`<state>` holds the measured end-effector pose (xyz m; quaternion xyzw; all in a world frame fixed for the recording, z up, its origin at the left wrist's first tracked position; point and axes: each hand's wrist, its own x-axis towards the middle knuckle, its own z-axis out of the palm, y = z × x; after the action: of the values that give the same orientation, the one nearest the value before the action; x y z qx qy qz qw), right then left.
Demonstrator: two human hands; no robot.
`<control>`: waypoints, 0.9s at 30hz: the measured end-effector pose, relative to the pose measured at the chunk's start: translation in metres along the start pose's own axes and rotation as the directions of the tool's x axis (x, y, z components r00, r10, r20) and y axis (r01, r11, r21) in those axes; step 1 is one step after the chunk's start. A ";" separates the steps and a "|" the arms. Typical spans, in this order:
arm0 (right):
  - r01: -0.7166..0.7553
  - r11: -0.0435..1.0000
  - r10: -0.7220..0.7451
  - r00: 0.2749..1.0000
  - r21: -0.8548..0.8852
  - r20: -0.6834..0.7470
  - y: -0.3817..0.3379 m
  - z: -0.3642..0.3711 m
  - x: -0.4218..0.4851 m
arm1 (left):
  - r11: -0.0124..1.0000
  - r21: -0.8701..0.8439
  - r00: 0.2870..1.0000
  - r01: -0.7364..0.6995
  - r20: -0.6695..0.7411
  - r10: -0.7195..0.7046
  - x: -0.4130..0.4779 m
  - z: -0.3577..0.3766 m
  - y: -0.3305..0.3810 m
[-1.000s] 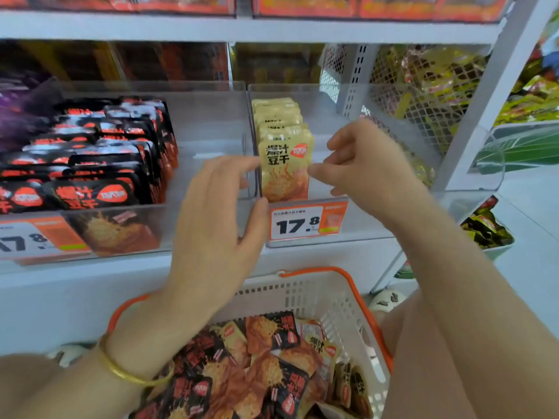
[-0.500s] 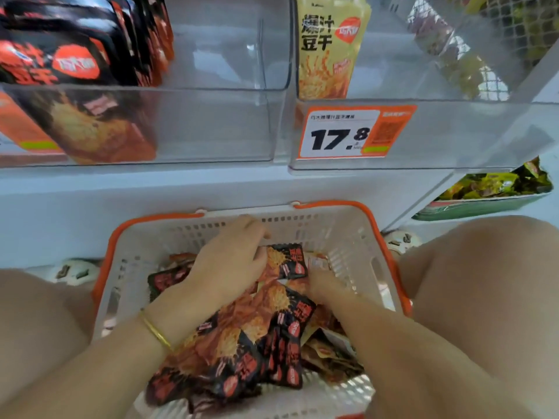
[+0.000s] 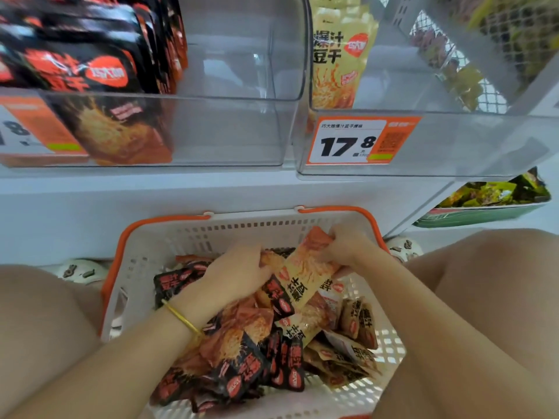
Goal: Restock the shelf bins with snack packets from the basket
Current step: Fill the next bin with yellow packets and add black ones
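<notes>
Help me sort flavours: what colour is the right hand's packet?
The packet is pale yellow and orange; head view.

Over its front wall, the left bin [image 3: 236, 131] lies open to us on its right half; black packets [image 3: 90, 65] fill its left. The right bin [image 3: 453, 140] is free right of the yellow packets [image 3: 341, 55]. In the basket [image 3: 211, 234], loose packets [image 3: 242, 343] and our left hand [image 3: 239, 273] and right hand [image 3: 341, 246], gripping them, crowd the middle; bare floor shows along the right wall.

Both bare forearms reach forward and down, close together.
Left hand [image 3: 239, 275] curls palm-down; right hand [image 3: 344, 246] pinches a yellow snack packet [image 3: 307, 272].
</notes>
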<state>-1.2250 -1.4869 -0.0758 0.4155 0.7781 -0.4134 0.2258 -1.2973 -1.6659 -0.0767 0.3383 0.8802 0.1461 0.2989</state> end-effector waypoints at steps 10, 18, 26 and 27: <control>0.317 0.948 -0.318 0.933 -0.033 -0.166 -0.002 -0.017 -0.055 | 0.912 -0.406 0.998 -0.049 -0.054 0.029 -0.022 -0.044 0.014; 0.584 0.757 -0.643 0.745 0.293 0.177 -0.036 -0.060 -0.108 | 0.843 -0.359 0.908 -0.402 -0.276 0.315 -0.051 -0.118 0.067; 0.687 0.510 -0.542 0.724 0.517 -0.427 -0.106 -0.162 -0.124 | 0.878 -0.067 0.590 -0.473 -0.765 0.259 -0.026 -0.173 0.115; 0.693 0.560 -0.516 0.721 0.454 -0.463 -0.111 -0.167 -0.117 | 0.899 -0.012 0.607 -0.438 -0.742 0.286 -0.019 -0.172 0.115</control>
<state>-1.2543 -1.4366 0.1497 0.2221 0.7235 -0.6264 -0.1866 -1.3347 -1.6048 0.1181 0.3937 0.8194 0.4093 -0.0777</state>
